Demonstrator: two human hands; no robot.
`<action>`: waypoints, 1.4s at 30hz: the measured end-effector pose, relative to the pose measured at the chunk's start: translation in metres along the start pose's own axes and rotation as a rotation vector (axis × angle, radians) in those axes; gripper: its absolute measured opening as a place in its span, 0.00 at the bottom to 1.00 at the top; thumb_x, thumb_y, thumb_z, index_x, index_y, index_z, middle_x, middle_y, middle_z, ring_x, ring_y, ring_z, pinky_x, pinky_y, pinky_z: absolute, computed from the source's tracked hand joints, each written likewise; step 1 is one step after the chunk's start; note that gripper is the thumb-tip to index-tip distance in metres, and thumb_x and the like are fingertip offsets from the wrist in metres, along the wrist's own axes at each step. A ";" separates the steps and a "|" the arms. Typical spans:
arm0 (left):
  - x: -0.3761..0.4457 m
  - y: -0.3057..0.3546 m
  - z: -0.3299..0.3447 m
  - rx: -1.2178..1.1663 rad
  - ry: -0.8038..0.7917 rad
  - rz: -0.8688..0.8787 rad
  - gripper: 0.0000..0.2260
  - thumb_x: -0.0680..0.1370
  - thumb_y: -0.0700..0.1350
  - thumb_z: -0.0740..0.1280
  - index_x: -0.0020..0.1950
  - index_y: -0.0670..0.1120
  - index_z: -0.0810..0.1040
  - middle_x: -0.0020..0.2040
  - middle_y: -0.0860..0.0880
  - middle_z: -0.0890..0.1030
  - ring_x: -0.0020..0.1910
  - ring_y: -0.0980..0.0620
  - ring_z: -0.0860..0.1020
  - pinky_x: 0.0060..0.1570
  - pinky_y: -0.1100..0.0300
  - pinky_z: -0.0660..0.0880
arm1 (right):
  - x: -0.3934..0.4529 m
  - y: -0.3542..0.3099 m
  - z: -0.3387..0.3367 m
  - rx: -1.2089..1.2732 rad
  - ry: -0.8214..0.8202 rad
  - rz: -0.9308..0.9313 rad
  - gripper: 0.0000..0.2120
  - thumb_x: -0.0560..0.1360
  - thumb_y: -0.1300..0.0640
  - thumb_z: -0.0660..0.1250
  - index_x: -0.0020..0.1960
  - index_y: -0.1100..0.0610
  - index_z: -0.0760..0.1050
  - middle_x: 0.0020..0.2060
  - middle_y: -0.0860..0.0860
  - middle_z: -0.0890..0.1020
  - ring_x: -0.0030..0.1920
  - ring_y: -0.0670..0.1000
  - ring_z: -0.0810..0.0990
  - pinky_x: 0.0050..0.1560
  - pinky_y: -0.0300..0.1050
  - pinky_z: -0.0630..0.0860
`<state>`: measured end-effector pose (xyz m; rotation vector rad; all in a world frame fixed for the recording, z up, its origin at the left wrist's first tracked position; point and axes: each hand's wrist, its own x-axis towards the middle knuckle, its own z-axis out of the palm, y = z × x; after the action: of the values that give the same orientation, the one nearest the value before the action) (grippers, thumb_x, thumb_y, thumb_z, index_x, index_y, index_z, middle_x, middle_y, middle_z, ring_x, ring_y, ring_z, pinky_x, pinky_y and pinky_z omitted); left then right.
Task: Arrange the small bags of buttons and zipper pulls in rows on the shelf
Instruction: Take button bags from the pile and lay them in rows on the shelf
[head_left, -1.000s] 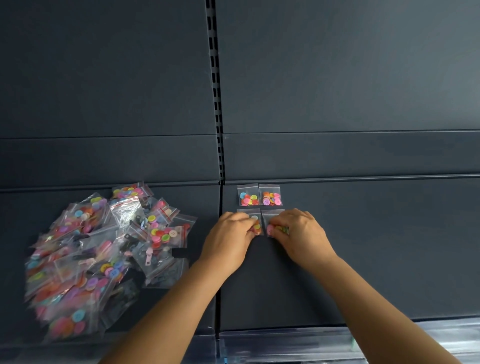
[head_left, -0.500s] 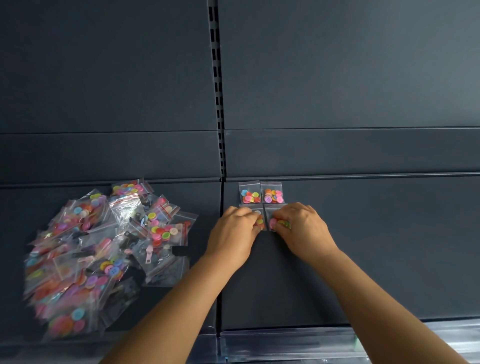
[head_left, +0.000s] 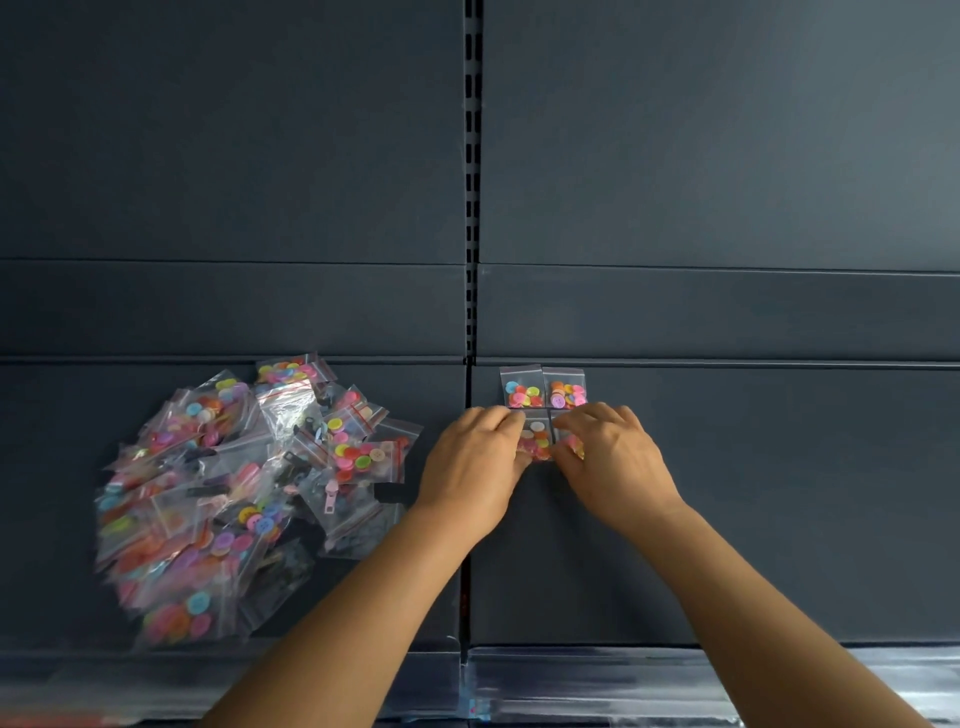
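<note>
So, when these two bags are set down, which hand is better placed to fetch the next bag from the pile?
Probably the left hand. The pile of bags lies on its side of the shelf, while the right hand would have to cross over the left arm.

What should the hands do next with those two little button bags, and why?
Probably let go and fetch another bag from the pile. The left hand and right hand hold two button bags snug under the back pair, so that row looks set.

The dark grey metal shelf (head_left: 727, 493) looks matt and smooth. The small clear plastic zip bags (head_left: 234, 493) are glossy and crinkled, holding shiny coloured plastic buttons (head_left: 358, 457).
</note>
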<state>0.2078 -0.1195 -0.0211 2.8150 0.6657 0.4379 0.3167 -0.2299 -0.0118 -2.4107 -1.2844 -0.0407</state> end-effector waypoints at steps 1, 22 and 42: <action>-0.003 -0.003 -0.005 0.004 0.008 -0.001 0.22 0.80 0.50 0.61 0.73 0.47 0.65 0.69 0.51 0.70 0.67 0.51 0.66 0.65 0.58 0.64 | 0.000 -0.006 -0.001 0.004 0.007 -0.014 0.15 0.77 0.52 0.62 0.63 0.54 0.75 0.60 0.50 0.77 0.59 0.53 0.71 0.56 0.43 0.68; -0.057 -0.133 -0.065 0.165 -0.026 -0.117 0.13 0.81 0.46 0.57 0.61 0.47 0.77 0.60 0.51 0.77 0.59 0.51 0.70 0.60 0.57 0.67 | 0.020 -0.136 0.059 0.125 -0.196 -0.111 0.13 0.78 0.49 0.62 0.59 0.53 0.74 0.50 0.53 0.76 0.56 0.54 0.72 0.49 0.43 0.70; -0.048 -0.167 -0.064 -0.191 0.052 -0.321 0.19 0.74 0.48 0.70 0.64 0.51 0.74 0.50 0.54 0.81 0.57 0.48 0.71 0.58 0.51 0.68 | 0.028 -0.166 0.072 0.418 -0.106 0.205 0.06 0.72 0.59 0.69 0.41 0.50 0.73 0.33 0.43 0.77 0.33 0.42 0.74 0.30 0.32 0.66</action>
<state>0.0786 0.0125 -0.0188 2.4664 1.0085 0.4856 0.1877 -0.0994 -0.0157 -2.1848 -0.9647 0.3799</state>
